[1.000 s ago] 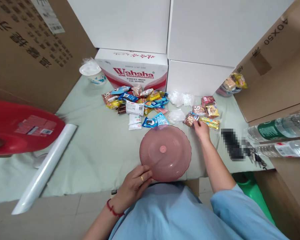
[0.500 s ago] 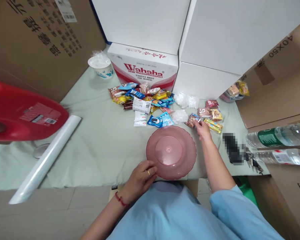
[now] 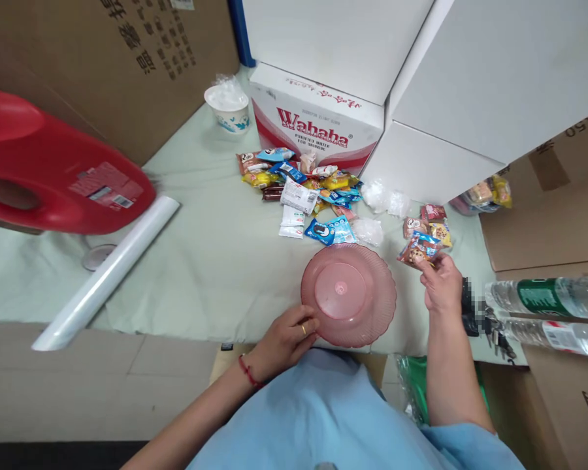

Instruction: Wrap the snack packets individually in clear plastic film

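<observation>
Tablecloth [image 3: 215, 274] between cardboard boxes [image 3: 102, 72], tiles [image 3: 102, 385] below, rim of plate [image 3: 345, 294] in left hand [image 3: 289, 336], packet [image 3: 418, 248] in right hand [image 3: 443, 286].

Open cloth [image 3: 225, 274] left of plate [image 3: 342, 297]; snack pile [image 3: 298, 194] blocks Wahaha box [image 3: 318, 124].

right hand [image 3: 443, 284] moved nearer the right edge of the tabletop [image 3: 225, 274], farther from the pink plate [image 3: 347, 294], brown-and-blue snack packet [image 3: 419, 249] now pinched up in front of the others, dark blurred-out object [image 3: 467, 307] newly part-covered by the hand
</observation>
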`<act>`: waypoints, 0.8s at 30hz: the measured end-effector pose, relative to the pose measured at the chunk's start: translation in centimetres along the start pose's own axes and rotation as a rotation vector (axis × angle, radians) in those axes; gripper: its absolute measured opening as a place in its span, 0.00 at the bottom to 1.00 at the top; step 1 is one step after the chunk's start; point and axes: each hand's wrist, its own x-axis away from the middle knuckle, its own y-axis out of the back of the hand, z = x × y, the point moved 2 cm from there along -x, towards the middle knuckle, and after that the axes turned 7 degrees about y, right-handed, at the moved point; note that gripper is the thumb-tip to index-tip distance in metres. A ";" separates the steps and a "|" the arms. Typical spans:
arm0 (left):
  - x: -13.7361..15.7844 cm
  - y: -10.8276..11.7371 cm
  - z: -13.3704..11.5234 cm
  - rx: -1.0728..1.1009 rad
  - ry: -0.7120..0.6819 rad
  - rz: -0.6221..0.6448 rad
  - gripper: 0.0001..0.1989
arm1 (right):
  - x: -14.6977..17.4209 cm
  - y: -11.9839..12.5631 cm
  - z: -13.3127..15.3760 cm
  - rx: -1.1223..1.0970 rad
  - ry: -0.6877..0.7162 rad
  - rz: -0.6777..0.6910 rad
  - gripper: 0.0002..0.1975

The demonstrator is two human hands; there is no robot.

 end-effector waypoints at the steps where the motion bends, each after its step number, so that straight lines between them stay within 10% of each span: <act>1: -0.1 -0.1 0.0 0.005 0.000 0.003 0.05 | 0.7 -0.1 1.2 -0.026 -0.008 0.141 0.30; 6: -0.7 -0.6 0.1 -0.037 -0.018 0.016 0.05 | 3.2 -5.3 5.1 0.182 0.124 0.843 0.19; 10: -0.1 -0.9 0.1 -0.079 -0.002 -0.022 0.08 | 3.4 -9.9 4.7 0.579 0.266 0.950 0.11; 16: 1.4 -1.3 0.5 -0.184 0.032 -0.069 0.22 | 3.8 -9.6 4.4 0.622 0.414 0.755 0.19; 22: 1.7 -2.4 0.5 -0.241 0.060 -0.157 0.20 | -2.1 -0.4 0.7 0.670 0.469 0.002 0.17; 24: 1.9 -2.7 0.4 -0.260 0.064 -0.184 0.19 | -4.6 2.5 -2.3 0.830 0.362 -0.047 0.18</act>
